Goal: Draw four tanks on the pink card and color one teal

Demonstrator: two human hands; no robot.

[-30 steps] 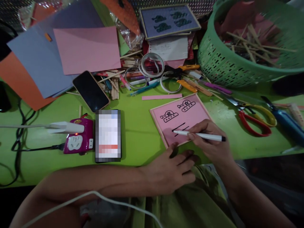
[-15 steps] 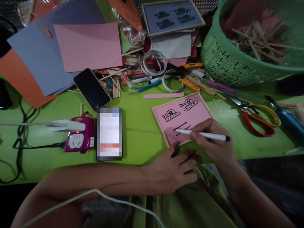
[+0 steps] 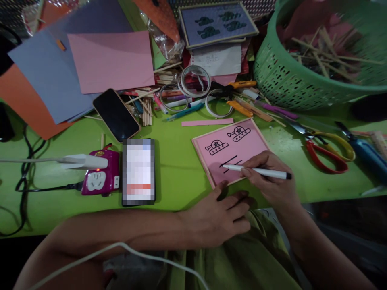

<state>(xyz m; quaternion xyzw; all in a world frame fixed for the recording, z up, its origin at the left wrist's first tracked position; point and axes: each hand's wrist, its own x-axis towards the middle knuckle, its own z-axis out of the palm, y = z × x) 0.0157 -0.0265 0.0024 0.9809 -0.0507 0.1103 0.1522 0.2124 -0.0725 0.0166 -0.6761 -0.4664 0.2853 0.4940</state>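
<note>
My right hand (image 3: 269, 177) is closed around a white marker (image 3: 260, 171) with a dark end cap. The marker's tip meets the left part of the pink card (image 3: 252, 143), near some short black lines. Two small black tank drawings with stars lie on the upper part of the card, which has a pale stick frame along its edges. My left hand (image 3: 225, 217) rests at the card's bottom edge, palm down, fingers apart, its thumb side touching the frame. Nothing shows in it.
Left of the card lie a lit phone (image 3: 138, 173), a dark phone (image 3: 116, 114) and a magenta power adapter (image 3: 101, 173). Behind are tape rolls (image 3: 195, 80), pens, sticks and coloured paper (image 3: 111, 60). Scissors (image 3: 326, 155) and a green basket (image 3: 284, 76) are right.
The whole view has shifted very slightly. The marker tip stays by the lines, and both hands keep nearly the same pose.
</note>
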